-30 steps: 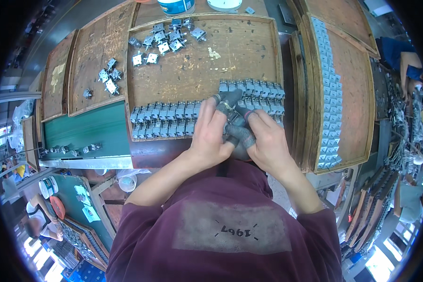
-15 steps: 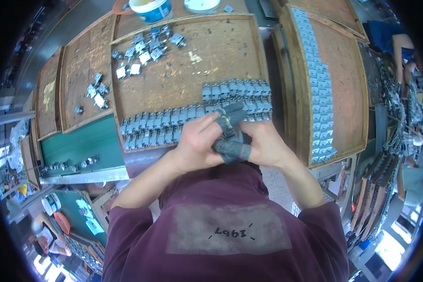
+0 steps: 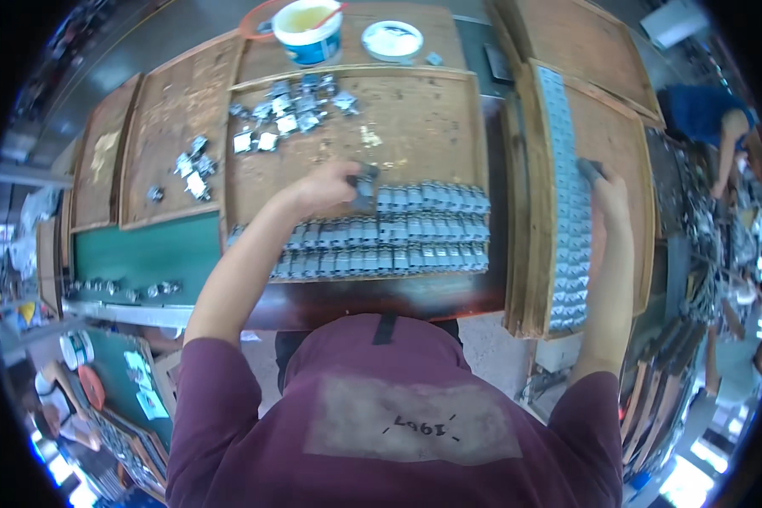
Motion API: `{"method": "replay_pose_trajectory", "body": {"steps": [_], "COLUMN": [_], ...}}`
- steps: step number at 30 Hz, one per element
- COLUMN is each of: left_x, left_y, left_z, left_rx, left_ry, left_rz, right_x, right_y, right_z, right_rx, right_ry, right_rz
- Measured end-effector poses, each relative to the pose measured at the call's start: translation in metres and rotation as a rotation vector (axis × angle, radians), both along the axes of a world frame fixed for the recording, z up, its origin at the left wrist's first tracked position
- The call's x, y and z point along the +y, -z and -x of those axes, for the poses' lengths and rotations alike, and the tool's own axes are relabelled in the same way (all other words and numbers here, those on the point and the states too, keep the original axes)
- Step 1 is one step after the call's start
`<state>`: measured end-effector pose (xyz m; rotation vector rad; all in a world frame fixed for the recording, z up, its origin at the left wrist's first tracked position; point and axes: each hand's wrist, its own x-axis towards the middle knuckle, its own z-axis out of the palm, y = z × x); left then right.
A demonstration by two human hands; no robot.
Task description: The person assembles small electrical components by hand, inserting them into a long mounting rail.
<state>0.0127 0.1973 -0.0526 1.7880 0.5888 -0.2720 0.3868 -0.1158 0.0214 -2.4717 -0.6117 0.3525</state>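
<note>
My left hand [image 3: 334,186], with dark grey glove material on its fingers, is closed at the left end of the shortest row of grey metal parts [image 3: 432,198]. A greyish piece shows at its fingertips, but I cannot tell part from glove. Two longer rows of the same parts [image 3: 381,258] line the near side of the wooden tray [image 3: 432,93]. My right hand [image 3: 605,188] reaches over the right-hand tray [image 3: 620,127], its grey-covered fingertips closed beside the column of small metal plates [image 3: 572,212]. Whether a plate is in them is hidden.
Loose metal pieces [image 3: 292,110] lie in the tray's far left; more [image 3: 195,173] sit in the neighbouring tray. A bucket [image 3: 309,34] of yellowish stuff and a white lid [image 3: 392,40] stand beyond. High wooden tray walls [image 3: 525,220] separate the two work areas. Other people [image 3: 711,118] work nearby.
My hands, together over the rows before, have parted: the left moved left to the short row's end, the right swung across to the right-hand tray. The view has shifted slightly.
</note>
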Motion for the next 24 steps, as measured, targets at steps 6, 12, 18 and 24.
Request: {"method": "replay_pose_trajectory", "body": {"steps": [6,12,18,24], "left_x": [-0.016,0.009,0.080,0.094], "left_y": [0.023,-0.003,0.001,0.006], "left_z": [0.000,0.094,0.202,0.181], "left_rx": [-0.065,-0.245,0.678,0.802], "left_ry": [0.062,-0.596,-0.829,-1.004], "left_rz": [-0.233,-0.700,-1.097,-0.795], "right_x": [-0.014,-0.032,-0.009,0.058], "right_y": [0.036,0.026,0.016,0.009], "right_z": [-0.040,-0.054,0.037,0.166], "right_rx": [0.380,0.235,0.399,0.464], "right_ry": [0.064,0.239,0.045,-0.097], "right_rz": [-0.319,-0.510,-0.906,-0.825]}}
